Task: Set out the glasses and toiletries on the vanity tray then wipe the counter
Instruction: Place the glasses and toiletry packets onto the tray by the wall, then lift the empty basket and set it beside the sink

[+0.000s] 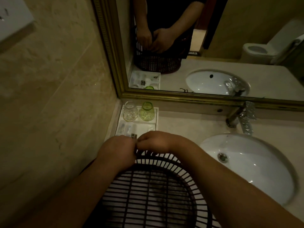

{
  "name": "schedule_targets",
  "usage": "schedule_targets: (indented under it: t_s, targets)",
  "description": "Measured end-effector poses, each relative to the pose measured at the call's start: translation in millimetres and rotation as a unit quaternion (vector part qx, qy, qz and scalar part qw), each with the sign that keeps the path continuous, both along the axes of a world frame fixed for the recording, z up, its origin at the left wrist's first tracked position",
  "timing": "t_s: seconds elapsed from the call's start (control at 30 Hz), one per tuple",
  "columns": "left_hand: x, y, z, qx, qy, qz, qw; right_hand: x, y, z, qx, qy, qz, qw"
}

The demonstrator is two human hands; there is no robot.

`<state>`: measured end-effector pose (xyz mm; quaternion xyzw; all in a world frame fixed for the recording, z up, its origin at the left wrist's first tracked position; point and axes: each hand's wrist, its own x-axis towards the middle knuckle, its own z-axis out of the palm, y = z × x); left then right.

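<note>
Just beyond both hands lies the white vanity tray (144, 126), with the clear glass (130, 111) and green glass (146, 112) upright at its far end. The left hand (117, 149) and right hand (154, 140) meet with curled fingers over the dark basket (148, 186) rim; I cannot tell whether they grasp anything. To their right the sink (246, 163) is set in the beige counter (189, 127), below a gilt-framed mirror (213, 46).

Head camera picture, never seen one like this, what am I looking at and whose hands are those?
No machine here: a person wears a camera on the head, looking down at their bare hands. The left hand and right hand meet over the far rim of a dark basket; anything in their grip is hidden. In the corner a white tray holds a clear glass, a green glass and small packets. The sink is right; the mirror repeats it all.
</note>
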<state>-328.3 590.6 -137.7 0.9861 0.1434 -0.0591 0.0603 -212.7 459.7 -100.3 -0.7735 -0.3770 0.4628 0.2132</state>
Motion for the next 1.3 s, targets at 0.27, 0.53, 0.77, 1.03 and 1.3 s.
schedule_targets:
  t_s: [0.27,0.53,0.77,1.03,1.3]
  targets:
    - [-1,-2,0,0.015,0.005,-0.004,1.000,-14,6,-26,-0.058,-0.322,0.078,0.942]
    - [-2,-3,2,0.018,0.009,-0.005,1.000,-14,-19,-24,-0.006,-0.315,0.031,0.948]
    - [-4,-3,5,0.016,0.020,-0.011,1.000,-13,-76,-20,-0.014,-0.292,-0.080,0.953]
    - [-6,-3,5,0.013,0.014,-0.002,1.000,-46,-156,-22,-0.037,-0.294,-0.272,0.915]
    - [-8,-3,5,0.013,0.006,-0.005,1.000,-103,-207,-39,-0.042,-0.266,-0.426,0.864]
